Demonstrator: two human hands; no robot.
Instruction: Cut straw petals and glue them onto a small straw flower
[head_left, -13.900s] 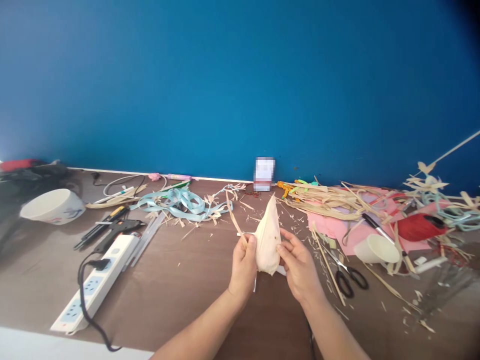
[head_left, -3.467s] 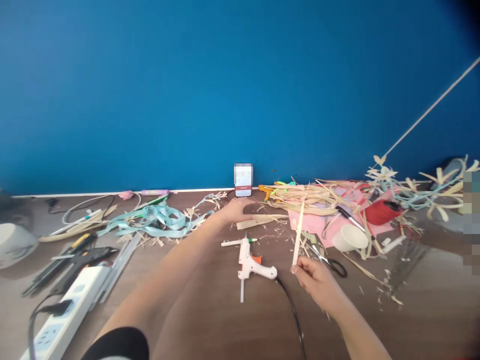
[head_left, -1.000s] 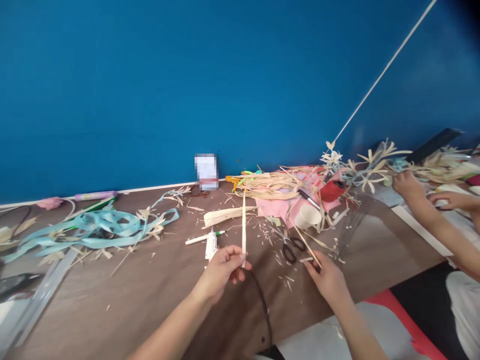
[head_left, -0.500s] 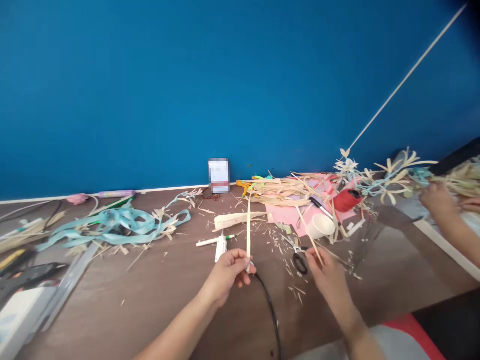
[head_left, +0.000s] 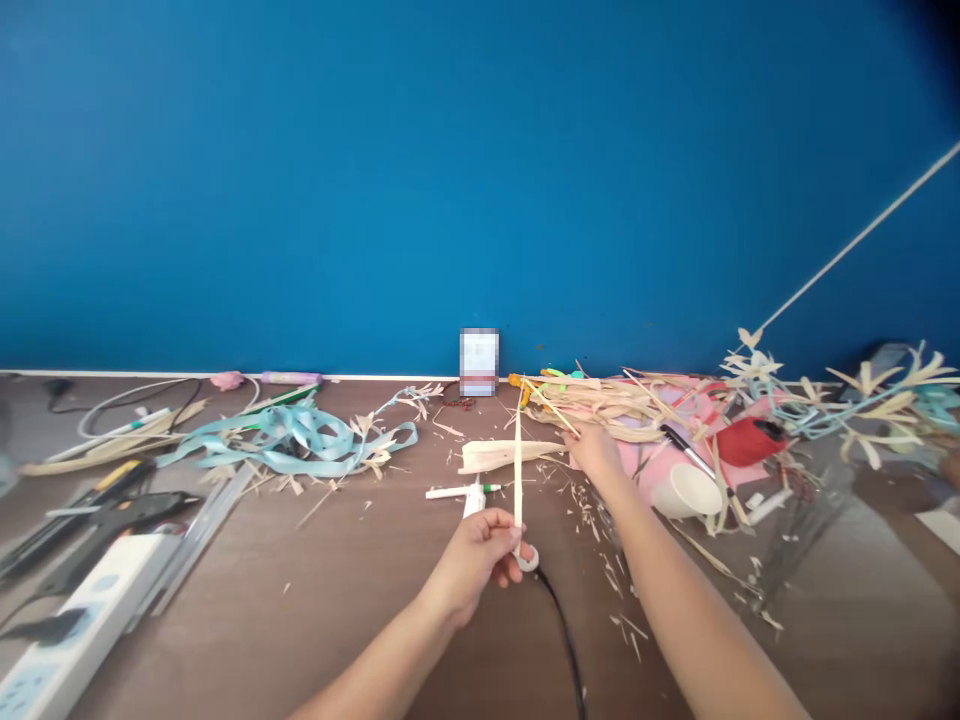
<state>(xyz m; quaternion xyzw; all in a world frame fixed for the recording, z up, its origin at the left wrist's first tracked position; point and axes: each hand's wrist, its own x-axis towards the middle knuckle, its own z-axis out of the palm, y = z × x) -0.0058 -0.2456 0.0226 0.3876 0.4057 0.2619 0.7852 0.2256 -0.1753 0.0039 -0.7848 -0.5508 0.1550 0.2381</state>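
A pale strip (head_left: 518, 470) was held upright in the left hand (head_left: 474, 558) and a thinner strip (head_left: 553, 407) was pinched in the right hand (head_left: 598, 455), above the counter (head_left: 337, 610); apparently neither had been joined to the husk piece (head_left: 506, 457), and the glue gun (head_left: 474, 499) was left ungripped.

Left hand (head_left: 480, 560), right hand (head_left: 598, 458) bare — forearms (head_left: 375, 655) bare too, narrowing toward wrists (head_left: 444, 603).

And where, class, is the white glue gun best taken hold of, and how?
Probably by wrapping fingers round the handle, from the near right: its end juts out there past the left hand, while the nozzle end points wallward.
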